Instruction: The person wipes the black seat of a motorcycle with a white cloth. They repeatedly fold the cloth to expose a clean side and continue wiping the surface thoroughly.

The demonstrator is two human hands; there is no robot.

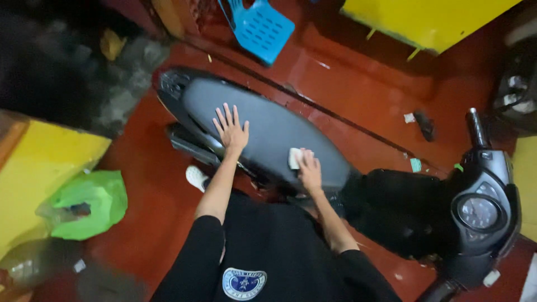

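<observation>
The right hand (309,170) sits just right of the frame's centre, fingers curled over a small white pad (295,158) and pressing it against the near edge of a grey scooter seat (268,131). The pad lies under the fingertips on the seat's lower rim, where the seat falls away toward the person's body. The left hand (230,131) lies flat on the seat to the upper left of the other, fingers spread wide, palm down near the seat's middle, with bare seat all round it.

The seat runs on a slant from the upper left toward the centre right. Its rear end meets the dark tail of the scooter (173,84) at upper left; its front end drops into the black footwell, and beyond that, at the right edge of the frame, stand the dashboard with a round dial (479,212) and a handlebar grip (475,127).

Past the far side of the seat there is open red floor (363,89), crossed by a dark line and dotted with small scraps. A blue plastic chair (262,29) stands at top centre and a yellow panel (425,19) at top right. Nearer, at lower left, a green plastic bag (92,204) rests by a yellow surface (39,173), with a strip of floor between it and the person's white shoe (196,178).
</observation>
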